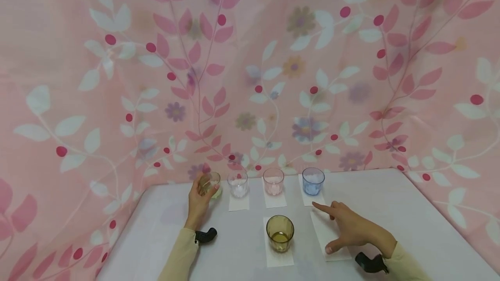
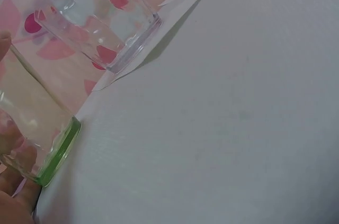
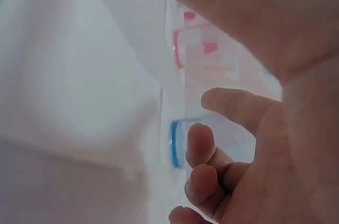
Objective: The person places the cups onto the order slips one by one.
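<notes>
My left hand (image 1: 198,202) grips a green-tinted glass (image 1: 214,180) at the back left, fingers and thumb around its sides. The left wrist view shows the thick green base (image 2: 58,155) of that glass close to the tabletop. My right hand (image 1: 351,225) holds nothing; it hovers over a white paper slip (image 1: 321,228), index finger pointing toward the blue glass (image 1: 313,181). That glass stands upright on its own slip. In the right wrist view, the remaining fingers are bent loosely.
Right of the green glass, a clear glass (image 1: 238,185) and a pink glass (image 1: 273,183) stand on paper slips. Nearer the front, an amber glass (image 1: 280,231) stands on another slip (image 1: 279,261). A flowered pink cloth (image 1: 250,129) hangs behind the white table (image 1: 152,229).
</notes>
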{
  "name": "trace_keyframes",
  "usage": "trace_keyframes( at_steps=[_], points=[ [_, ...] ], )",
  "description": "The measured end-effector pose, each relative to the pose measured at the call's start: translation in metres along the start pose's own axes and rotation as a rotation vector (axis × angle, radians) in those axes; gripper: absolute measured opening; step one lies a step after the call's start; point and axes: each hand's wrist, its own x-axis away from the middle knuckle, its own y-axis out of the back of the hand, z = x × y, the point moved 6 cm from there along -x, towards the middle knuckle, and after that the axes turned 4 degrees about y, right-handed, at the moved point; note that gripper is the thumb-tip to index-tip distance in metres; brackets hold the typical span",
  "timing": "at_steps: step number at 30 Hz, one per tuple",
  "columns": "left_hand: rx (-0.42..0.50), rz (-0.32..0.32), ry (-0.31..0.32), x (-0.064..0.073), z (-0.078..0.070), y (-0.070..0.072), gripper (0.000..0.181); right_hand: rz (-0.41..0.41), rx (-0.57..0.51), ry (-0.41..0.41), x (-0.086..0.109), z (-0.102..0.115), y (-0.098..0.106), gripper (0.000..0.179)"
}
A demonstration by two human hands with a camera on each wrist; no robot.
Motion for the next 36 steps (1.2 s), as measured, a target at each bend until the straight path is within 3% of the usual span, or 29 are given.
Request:
trace_keyframes(
  at_steps=[10,19,24,36],
  points=[
    [0.014,0.012,-0.001,-0.002,-0.004,0.004,0.072,-0.021,-0.022,0.008,0.016,-0.027,0.003,0.111],
    [0.011,0.014,-0.011,0.001,-0.003,0.002,0.068,0.000,-0.059,-0.073,0.029,-0.045,0.004,0.115],
    [0.028,0.031,-0.002,0.000,-0.001,0.003,0.067,0.011,-0.109,-0.083,0.031,-0.048,0.004,0.109],
    [0.041,0.021,0.010,0.002,-0.002,0.001,0.068,0.011,-0.092,-0.080,0.030,-0.047,0.002,0.107]
  ],
)
